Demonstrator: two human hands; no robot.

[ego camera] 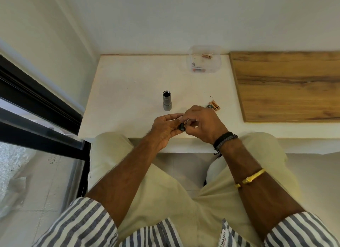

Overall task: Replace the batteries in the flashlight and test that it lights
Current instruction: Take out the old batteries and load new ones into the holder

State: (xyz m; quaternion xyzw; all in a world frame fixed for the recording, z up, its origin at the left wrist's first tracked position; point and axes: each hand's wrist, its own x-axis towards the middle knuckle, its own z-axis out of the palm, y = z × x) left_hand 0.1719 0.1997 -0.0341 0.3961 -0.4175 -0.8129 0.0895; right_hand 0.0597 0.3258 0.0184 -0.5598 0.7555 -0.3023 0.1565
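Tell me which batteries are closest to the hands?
The pair of copper-coloured batteries lying loose on the white table, just beyond the right hand. The other batteries sit inside the clear plastic box far back by the wall.

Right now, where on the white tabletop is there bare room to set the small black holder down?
Bare: the left stretch beside the upright grey flashlight body, and the middle between it and the clear plastic tub. Crowded: by the right hand, where the copper batteries lie.
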